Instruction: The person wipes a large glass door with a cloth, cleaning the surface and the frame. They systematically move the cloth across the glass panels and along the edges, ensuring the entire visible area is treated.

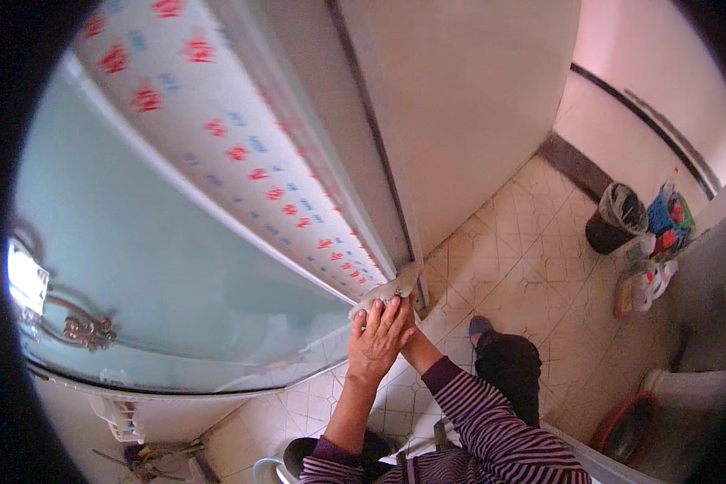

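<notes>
A pale grey cloth [397,288] is bunched at the lower end of a tall white panel [218,105] covered with red and blue print. My left hand [377,339] presses down on this cloth, fingers bent over it and slightly apart. Just to its right and partly beneath it, my right hand [412,329] is close against the same cloth; its fingers are mostly hidden. Both forearms reach forward from the lower edge, in striped sleeves.
Left of the panel stands a glass shower enclosure [177,242] with a metal mixer tap [89,331]. On the tiled floor [500,242] to the right are a dark bin [617,219], a blue basket [666,214] and plastic bottles [647,286]. A reddish basin [627,427] sits at lower right.
</notes>
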Available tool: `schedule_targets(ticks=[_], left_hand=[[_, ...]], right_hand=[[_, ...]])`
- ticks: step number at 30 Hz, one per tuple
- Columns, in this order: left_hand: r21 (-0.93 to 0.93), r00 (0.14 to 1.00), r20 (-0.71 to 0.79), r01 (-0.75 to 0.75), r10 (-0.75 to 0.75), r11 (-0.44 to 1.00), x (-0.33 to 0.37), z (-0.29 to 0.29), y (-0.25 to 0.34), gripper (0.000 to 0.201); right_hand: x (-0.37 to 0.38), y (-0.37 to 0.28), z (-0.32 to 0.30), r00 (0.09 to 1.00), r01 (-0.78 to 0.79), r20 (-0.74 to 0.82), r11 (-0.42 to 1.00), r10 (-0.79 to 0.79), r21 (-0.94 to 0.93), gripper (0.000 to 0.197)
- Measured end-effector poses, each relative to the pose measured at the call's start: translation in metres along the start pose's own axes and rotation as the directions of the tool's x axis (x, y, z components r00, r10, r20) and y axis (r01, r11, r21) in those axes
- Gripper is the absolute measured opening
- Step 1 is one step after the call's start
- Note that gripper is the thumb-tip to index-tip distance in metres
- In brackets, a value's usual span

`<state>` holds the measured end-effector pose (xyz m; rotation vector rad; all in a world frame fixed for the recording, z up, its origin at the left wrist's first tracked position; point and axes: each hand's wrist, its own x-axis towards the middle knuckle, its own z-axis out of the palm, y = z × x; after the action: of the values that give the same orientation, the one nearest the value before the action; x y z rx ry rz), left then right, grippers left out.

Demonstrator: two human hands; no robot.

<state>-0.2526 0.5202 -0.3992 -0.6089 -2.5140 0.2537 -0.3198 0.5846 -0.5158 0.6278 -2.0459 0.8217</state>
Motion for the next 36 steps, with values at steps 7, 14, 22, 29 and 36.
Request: schedule_targets(ticks=[7, 14, 22, 29, 36], left_hand=[[-0.043, 0.987, 0.159, 0.001, 0.006, 0.999, -0.034, 0.039, 0.011, 0.065], [0.102, 0.996, 0.086, -0.026, 0.017, 0.994, -0.034, 0.032, -0.001, 0.064], [0.053, 0.973, 0.207, -0.111, 0.098, 0.992, -0.073, 0.091, 0.014, 0.052], [-0.082, 0.924, 0.361, -0.101, 0.124, 0.991, -0.091, 0.136, 0.044, 0.053], [-0.23, 0.823, 0.529, -0.095, 0.206, 0.968, -0.092, 0.128, 0.049, 0.059]], right_hand=[[-0.076, -0.023, 0.037, 0.979, 0.114, 0.199, 0.704, 0.04, -0.701, 0.061], [-0.054, -0.019, 0.037, 0.998, -0.042, 0.037, 0.979, 0.05, -0.2, 0.053], [-0.086, -0.001, 0.035, 0.994, -0.1, 0.04, 0.994, 0.098, 0.051, 0.053], [-0.122, 0.024, 0.04, 0.986, -0.152, 0.087, 0.985, 0.145, 0.076, 0.053], [-0.167, -0.016, 0.04, 0.912, -0.385, 0.214, 0.911, 0.351, 0.146, 0.053]])
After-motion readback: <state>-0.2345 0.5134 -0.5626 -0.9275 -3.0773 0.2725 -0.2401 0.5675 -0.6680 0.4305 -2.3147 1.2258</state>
